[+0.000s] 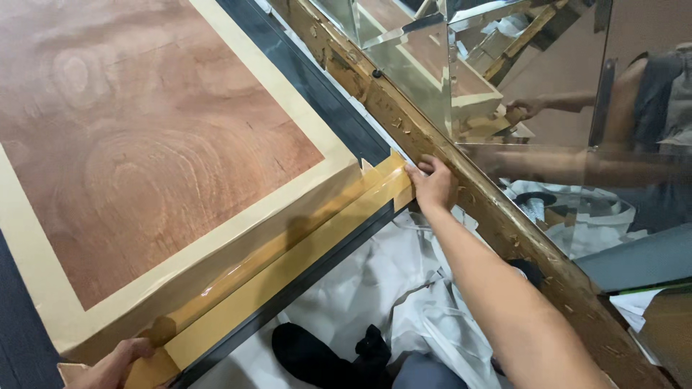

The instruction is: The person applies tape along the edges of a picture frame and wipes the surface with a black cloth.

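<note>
Tan tape (288,270) runs along the panel (144,166) edge. Right hand (431,184) pinches its far end, fingers narrow; left hand (112,366) grips its near end, fingers curled.

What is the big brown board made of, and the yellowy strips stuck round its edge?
The board looks like wood veneer: reddish, matt, with ringed grain. The strips look like paper masking tape: flat, tan, dull. The right hand presses one end; the left hand grips the other.

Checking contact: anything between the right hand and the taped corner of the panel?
Nothing visible. The right hand is already on the taped corner of the wooden panel, fingers on the tape. The left hand grips the near corner.
</note>
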